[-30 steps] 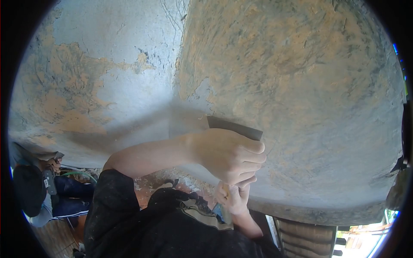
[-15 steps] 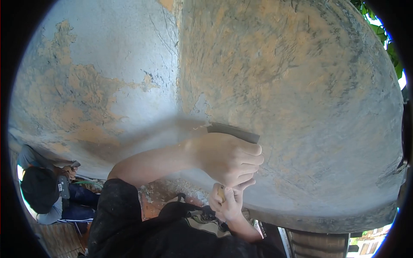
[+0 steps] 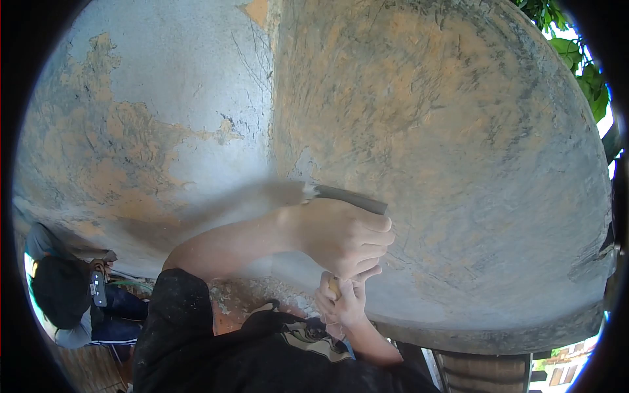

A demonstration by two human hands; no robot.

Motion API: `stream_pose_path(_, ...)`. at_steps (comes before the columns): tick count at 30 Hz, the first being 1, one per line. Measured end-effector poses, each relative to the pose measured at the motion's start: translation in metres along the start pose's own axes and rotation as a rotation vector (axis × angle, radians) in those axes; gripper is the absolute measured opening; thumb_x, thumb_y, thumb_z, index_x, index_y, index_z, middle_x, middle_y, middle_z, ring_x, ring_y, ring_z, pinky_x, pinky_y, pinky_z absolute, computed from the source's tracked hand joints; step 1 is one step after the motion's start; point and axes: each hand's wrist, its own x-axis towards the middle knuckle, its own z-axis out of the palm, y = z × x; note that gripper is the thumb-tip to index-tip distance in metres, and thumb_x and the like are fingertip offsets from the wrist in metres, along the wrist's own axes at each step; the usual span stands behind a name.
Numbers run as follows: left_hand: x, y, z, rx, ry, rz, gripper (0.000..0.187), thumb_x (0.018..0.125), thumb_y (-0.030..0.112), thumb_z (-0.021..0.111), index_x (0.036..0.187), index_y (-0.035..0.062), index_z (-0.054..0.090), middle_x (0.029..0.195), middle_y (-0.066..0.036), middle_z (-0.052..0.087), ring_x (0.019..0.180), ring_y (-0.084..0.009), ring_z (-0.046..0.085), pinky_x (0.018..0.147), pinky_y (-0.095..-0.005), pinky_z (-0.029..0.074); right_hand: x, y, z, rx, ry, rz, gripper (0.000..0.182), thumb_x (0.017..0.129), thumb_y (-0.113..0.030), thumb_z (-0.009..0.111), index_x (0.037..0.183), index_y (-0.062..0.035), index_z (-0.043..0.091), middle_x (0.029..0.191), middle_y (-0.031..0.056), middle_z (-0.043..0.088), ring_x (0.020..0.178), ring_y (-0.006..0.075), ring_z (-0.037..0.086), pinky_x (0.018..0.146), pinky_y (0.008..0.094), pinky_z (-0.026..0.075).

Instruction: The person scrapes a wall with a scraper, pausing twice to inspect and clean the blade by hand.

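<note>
Head view: left hand (image 3: 342, 236) and right hand (image 3: 343, 304) clamp one scraper (image 3: 347, 196), its straight blade (image 3: 362, 202) dark grey.

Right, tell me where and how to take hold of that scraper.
Probably best by the yellowish handle, coming from below in this view: the wide, flat blade is turned to the wall, while the handle points down, away from it.

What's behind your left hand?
A dark scraper blade peeks out above the left hand, with the wall beyond. The rest, covered by the hand, can't be seen.
</note>
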Motion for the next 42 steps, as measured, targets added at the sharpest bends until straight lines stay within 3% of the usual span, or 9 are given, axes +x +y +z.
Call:
stream_pose_path(1, 0.001, -0.002, -0.003, -0.003, -0.001, -0.002, 0.017, 0.072, 0.015, 0.061, 0.058, 0.0086, 0.053, 0.062, 0.001, 0.049, 0.065, -0.0157, 0.050, 0.075, -0.0278, 0.042, 0.004, -0.004, 0.006, 0.077, -0.036, 0.027, 0.032, 0.101, -0.028, 0.040, 0.078, -0.0050, 0.043, 0.057, 0.0019, 0.039, 0.041, 0.0103, 0.036, 0.037, 0.0246, 0.029)
stream_pose_path(2, 0.001, -0.003, -0.004, -0.004, 0.001, 0.003, 0.017, 0.072, 0.015, 0.061, 0.058, 0.0086, 0.053, 0.062, 0.001, 0.049, 0.065, -0.0157, 0.050, 0.075, -0.0278, 0.042, 0.004, -0.007, 0.018, -0.059, 0.060, 0.036, 0.052, 0.098, -0.043, 0.041, 0.064, -0.0045, 0.038, 0.049, 0.0003, 0.031, 0.033, 0.0100, 0.029, 0.030, 0.0239, 0.022)
stream_pose_path(12, 0.003, -0.004, -0.004, 0.068, 0.003, 0.032, 0.024, 0.076, 0.018, 0.061, 0.055, 0.0101, 0.053, 0.062, 0.002, 0.050, 0.065, -0.0147, 0.050, 0.074, -0.0267, 0.041, 0.008, -0.001, 0.011, 0.065, 0.040, 0.060, 0.044, 0.098, -0.041, 0.042, 0.075, -0.0036, 0.039, 0.055, 0.0014, 0.033, 0.036, 0.0104, 0.029, 0.034, 0.0244, 0.023)
stream_pose_path(16, -0.003, 0.007, 0.011, 0.009, -0.097, 0.036, 0.025, 0.077, 0.018, 0.061, 0.055, 0.0103, 0.052, 0.062, 0.002, 0.052, 0.065, -0.0141, 0.049, 0.073, -0.0267, 0.041, 0.000, 0.016, 0.002, 0.018, 0.137, 0.059, 0.048, 0.097, -0.043, 0.043, 0.069, -0.0047, 0.039, 0.054, 0.0007, 0.031, 0.037, 0.0111, 0.029, 0.035, 0.0247, 0.023)
stream_pose_path(18, -0.003, 0.001, 0.011, 0.015, -0.067, 0.021, 0.024, 0.076, 0.018, 0.061, 0.055, 0.0105, 0.052, 0.061, 0.003, 0.051, 0.065, -0.0139, 0.049, 0.073, -0.0265, 0.040, 0.008, 0.017, -0.007, 0.085, 0.015, 0.079, 0.051, 0.095, -0.047, 0.044, 0.065, -0.0059, 0.038, 0.052, 0.0002, 0.030, 0.037, 0.0114, 0.028, 0.035, 0.0254, 0.023)
stream_pose_path(22, 0.007, -0.009, 0.001, 0.061, 0.032, 0.020, 0.023, 0.075, 0.016, 0.061, 0.055, 0.0109, 0.053, 0.060, 0.003, 0.048, 0.065, -0.0138, 0.048, 0.071, -0.0261, 0.039, 0.010, 0.009, -0.004, 0.040, 0.011, 0.108, 0.052, 0.093, -0.050, 0.044, 0.065, -0.0061, 0.038, 0.052, 0.0000, 0.030, 0.036, 0.0114, 0.027, 0.034, 0.0257, 0.022)
stream_pose_path(28, 0.006, -0.003, 0.006, 0.089, -0.092, 0.080, 0.026, 0.076, 0.015, 0.061, 0.053, 0.0107, 0.050, 0.059, 0.003, 0.049, 0.064, -0.0141, 0.047, 0.070, -0.0270, 0.039, 0.009, 0.018, -0.017, 0.071, -0.042, 0.142, 0.052, 0.091, -0.051, 0.044, 0.064, -0.0068, 0.038, 0.050, -0.0011, 0.028, 0.036, 0.0111, 0.026, 0.034, 0.0253, 0.023)
stream_pose_path(37, 0.015, -0.015, -0.001, 0.017, 0.003, 0.033, 0.026, 0.076, 0.015, 0.062, 0.054, 0.0098, 0.051, 0.060, 0.002, 0.050, 0.069, -0.0146, 0.052, 0.072, -0.0272, 0.040, 0.011, -0.008, -0.008, 0.022, -0.007, 0.095, 0.052, 0.090, -0.050, 0.049, 0.064, -0.0064, 0.039, 0.051, -0.0012, 0.029, 0.035, 0.0105, 0.025, 0.033, 0.0245, 0.021)
stream_pose_path(42, 0.018, -0.011, -0.002, -0.006, 0.044, 0.000, 0.023, 0.075, 0.016, 0.063, 0.055, 0.0091, 0.053, 0.061, 0.001, 0.052, 0.068, -0.0155, 0.052, 0.073, -0.0273, 0.041, 0.002, -0.015, -0.003, -0.356, 0.173, -0.001, 0.051, 0.093, -0.048, 0.047, 0.066, -0.0047, 0.039, 0.051, -0.0005, 0.029, 0.035, 0.0102, 0.027, 0.032, 0.0240, 0.019)
